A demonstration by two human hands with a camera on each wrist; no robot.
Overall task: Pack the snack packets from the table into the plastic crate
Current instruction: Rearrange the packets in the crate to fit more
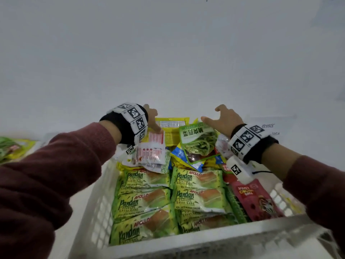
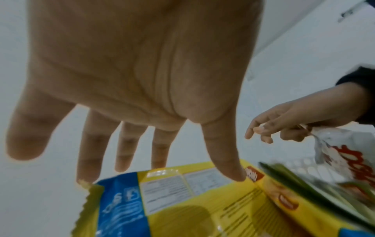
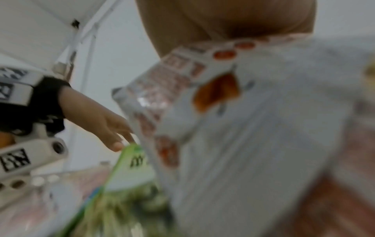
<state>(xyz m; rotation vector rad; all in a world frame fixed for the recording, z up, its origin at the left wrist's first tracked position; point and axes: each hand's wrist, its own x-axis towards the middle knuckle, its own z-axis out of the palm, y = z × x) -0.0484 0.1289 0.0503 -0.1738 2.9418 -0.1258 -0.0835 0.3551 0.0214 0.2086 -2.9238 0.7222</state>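
I observe my left hand [image 2: 129, 77] released, fingers spread, little fingertip touching the yellow packet [image 1: 172, 128] at the crate's [image 1: 214, 242] far edge. My right hand [image 1: 225, 119] is relaxed and grasps nothing. Pandan cake packets [image 1: 197, 191] fill the near end.

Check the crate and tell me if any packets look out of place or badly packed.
The Pandan cakes lie in neat rows, but at the crate's far end a green packet and a yellow packet sit tilted on a loose heap, above the rim.
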